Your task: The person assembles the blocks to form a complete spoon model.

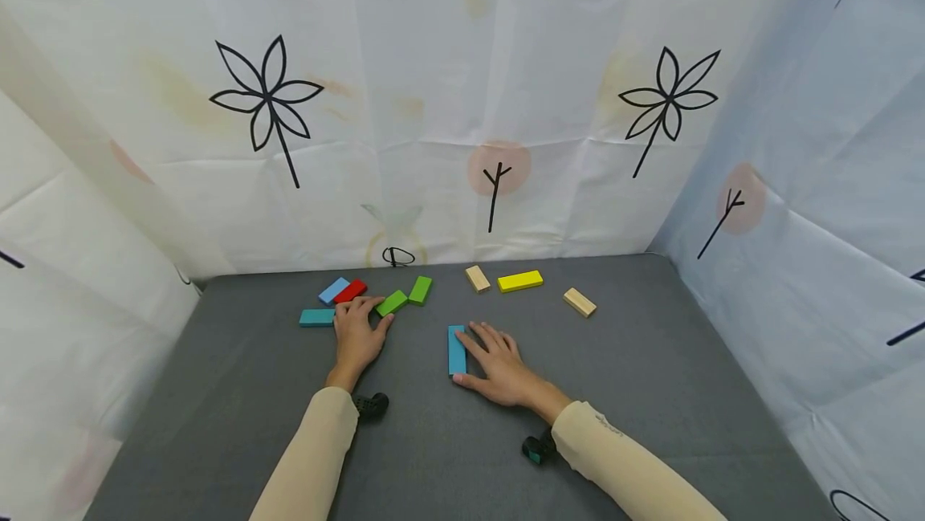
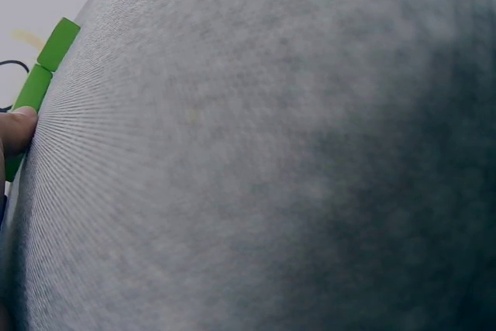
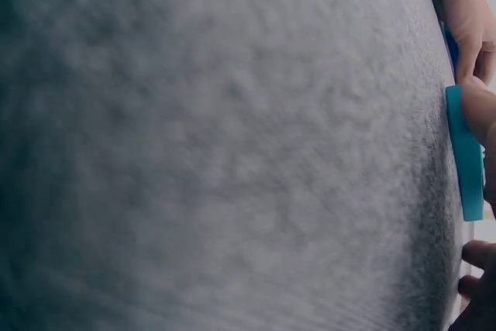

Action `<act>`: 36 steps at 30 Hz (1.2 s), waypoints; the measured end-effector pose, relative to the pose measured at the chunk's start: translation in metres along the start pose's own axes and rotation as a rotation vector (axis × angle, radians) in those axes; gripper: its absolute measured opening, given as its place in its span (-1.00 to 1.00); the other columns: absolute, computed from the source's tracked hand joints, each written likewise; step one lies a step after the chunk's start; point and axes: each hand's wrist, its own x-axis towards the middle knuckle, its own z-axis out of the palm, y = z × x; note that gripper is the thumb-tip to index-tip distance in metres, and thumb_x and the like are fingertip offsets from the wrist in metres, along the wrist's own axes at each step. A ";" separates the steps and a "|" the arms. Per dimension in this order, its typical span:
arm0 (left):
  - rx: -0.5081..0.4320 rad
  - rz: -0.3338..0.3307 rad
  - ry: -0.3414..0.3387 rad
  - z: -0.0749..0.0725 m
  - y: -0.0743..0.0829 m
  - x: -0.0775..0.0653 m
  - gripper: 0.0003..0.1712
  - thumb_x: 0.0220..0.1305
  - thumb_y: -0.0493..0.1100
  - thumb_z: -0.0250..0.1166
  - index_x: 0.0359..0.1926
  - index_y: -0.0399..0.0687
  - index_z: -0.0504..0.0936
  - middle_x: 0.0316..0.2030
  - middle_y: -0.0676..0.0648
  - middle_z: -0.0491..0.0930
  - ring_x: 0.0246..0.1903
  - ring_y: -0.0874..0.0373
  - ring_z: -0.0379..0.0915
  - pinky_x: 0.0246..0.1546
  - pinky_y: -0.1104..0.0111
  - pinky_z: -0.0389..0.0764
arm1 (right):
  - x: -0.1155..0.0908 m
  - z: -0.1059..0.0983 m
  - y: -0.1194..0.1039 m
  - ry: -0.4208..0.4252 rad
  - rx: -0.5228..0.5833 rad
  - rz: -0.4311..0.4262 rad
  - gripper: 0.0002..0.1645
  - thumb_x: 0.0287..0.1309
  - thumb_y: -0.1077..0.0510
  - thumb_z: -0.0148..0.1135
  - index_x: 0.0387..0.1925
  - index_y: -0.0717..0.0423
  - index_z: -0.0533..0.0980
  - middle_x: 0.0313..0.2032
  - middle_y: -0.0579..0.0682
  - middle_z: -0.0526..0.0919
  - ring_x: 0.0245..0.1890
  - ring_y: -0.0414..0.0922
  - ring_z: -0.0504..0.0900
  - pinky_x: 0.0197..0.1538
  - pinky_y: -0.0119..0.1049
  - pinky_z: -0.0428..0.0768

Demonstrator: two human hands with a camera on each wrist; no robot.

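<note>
In the head view my left hand [image 1: 356, 339] is at the left end of a green block [image 1: 392, 303], pinching it with thumb and index finger. The left wrist view shows the thumb [image 2: 18, 128] against this block. A second green block [image 1: 420, 291] lies at its right end. My right hand [image 1: 503, 372] holds a blue block [image 1: 457, 352] lying lengthwise away from me, thumb at its near end and index finger near its far end. That block [image 3: 465, 160] shows beside the thumb in the right wrist view. The other right fingers are spread beyond it.
Left of my left hand lie a light blue block [image 1: 334, 291], a red block [image 1: 351, 291] and a teal block [image 1: 317, 318]. A yellow block [image 1: 520, 281] and two wooden blocks [image 1: 478, 278] lie farther back and right. White printed cloth [image 1: 433, 63] surrounds the grey table [image 1: 650, 392].
</note>
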 end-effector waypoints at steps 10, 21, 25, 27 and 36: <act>0.000 0.014 0.014 0.002 0.001 0.000 -0.55 0.29 -0.15 0.45 0.15 -0.21 0.67 0.10 -0.25 0.54 0.11 -0.21 0.20 0.24 -0.16 0.12 | -0.005 -0.001 -0.002 -0.039 -0.030 0.013 -0.11 0.50 -0.29 -0.03 0.63 -0.05 -0.04 0.59 0.20 -0.11 0.59 0.16 -0.20 0.48 0.26 -0.25; 0.001 0.023 0.018 0.001 -0.001 -0.001 -0.57 0.29 -0.15 0.44 0.14 -0.22 0.67 0.09 -0.26 0.54 0.09 -0.22 0.20 0.22 -0.17 0.13 | -0.008 0.003 -0.003 -0.035 -0.079 0.001 -0.16 0.56 -0.26 -0.14 0.63 -0.03 -0.07 0.59 0.19 -0.12 0.59 0.16 -0.21 0.47 0.29 -0.24; -0.002 0.036 0.039 0.001 -0.001 -0.001 -0.57 0.27 -0.18 0.46 0.12 -0.24 0.67 0.08 -0.27 0.54 0.07 -0.23 0.21 0.20 -0.18 0.14 | -0.007 0.005 -0.004 -0.025 -0.100 0.002 -0.16 0.56 -0.26 -0.14 0.63 -0.02 -0.08 0.59 0.18 -0.12 0.59 0.15 -0.21 0.47 0.28 -0.24; -0.011 0.043 0.051 0.000 0.000 -0.001 -0.58 0.26 -0.20 0.46 0.12 -0.26 0.67 0.07 -0.28 0.55 0.06 -0.25 0.22 0.19 -0.19 0.15 | -0.007 0.006 -0.004 -0.021 -0.105 0.002 -0.16 0.55 -0.25 -0.13 0.63 -0.02 -0.07 0.59 0.18 -0.11 0.59 0.15 -0.20 0.47 0.28 -0.23; -0.089 0.029 0.046 -0.004 0.003 -0.003 -0.57 0.32 -0.24 0.41 0.17 -0.26 0.63 0.09 -0.31 0.50 0.06 -0.25 0.22 0.20 -0.16 0.17 | -0.008 0.012 -0.002 0.013 -0.096 -0.013 -0.16 0.55 -0.23 -0.11 0.63 -0.02 -0.06 0.59 0.19 -0.11 0.59 0.16 -0.20 0.47 0.27 -0.26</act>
